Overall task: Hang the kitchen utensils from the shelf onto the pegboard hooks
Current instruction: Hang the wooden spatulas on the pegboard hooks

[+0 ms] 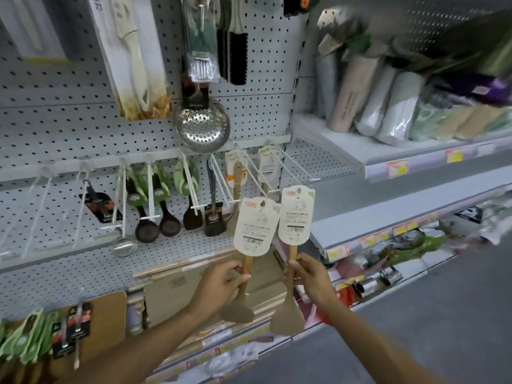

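Observation:
My left hand [221, 281] grips the handle of a wooden spoon [241, 309] with a cream card label at its top. My right hand [310, 275] grips the handle of a wooden spatula [288, 317] carrying the same kind of label. Both utensils are upright, heads down, just below the white pegboard hooks [249, 173]. A wooden utensil [237, 189] hangs on one of those hooks. The grey pegboard [55, 128] fills the left and centre.
Dark ladles [146, 231] and spatulas, a steel skimmer [202, 126] and boxed knives hang on the pegboard. Wooden boards [177, 289] stand on the shelf below my hands. Rolled mats [393, 106] fill the right-hand shelves; the aisle floor lies at the lower right.

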The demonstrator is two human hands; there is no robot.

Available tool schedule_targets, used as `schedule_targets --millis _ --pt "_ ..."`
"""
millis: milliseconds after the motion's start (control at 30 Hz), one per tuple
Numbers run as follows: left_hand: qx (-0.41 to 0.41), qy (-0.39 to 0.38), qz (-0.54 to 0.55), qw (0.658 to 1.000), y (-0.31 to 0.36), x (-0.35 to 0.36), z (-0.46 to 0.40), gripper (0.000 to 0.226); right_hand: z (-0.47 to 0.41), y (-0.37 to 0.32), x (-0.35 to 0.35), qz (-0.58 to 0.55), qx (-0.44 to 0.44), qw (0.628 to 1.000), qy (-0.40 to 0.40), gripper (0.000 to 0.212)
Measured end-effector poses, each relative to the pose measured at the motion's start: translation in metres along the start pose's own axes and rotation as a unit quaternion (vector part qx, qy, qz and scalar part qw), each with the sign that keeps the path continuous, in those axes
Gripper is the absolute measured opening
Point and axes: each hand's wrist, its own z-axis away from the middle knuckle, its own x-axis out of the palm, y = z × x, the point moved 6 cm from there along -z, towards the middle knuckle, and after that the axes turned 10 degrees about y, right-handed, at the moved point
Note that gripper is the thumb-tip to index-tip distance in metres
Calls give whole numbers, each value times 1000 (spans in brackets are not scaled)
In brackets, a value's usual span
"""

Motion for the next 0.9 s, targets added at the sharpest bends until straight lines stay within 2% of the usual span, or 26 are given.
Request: schedule_targets --millis 67,300,533,733,900 --pt "-3 2 -14 1000 -3 3 -6 5 -13 9 -6 -1 17 1000 -4 44" --pt "-37 38 3 999 -4 32 -33 13 -72 38 -31 51 58 996 -39 21" --pt "-56 80 14 995 1 57 -60 13 -116 46 -33 74 73 991 -88 19" --pt "-64 97 3 993 1 72 -69 4 -165 40 -22 105 36 987 -116 13" --pt "-78 118 1 990 0 78 -69 11 -208 33 -5 110 51 983 -136 22"
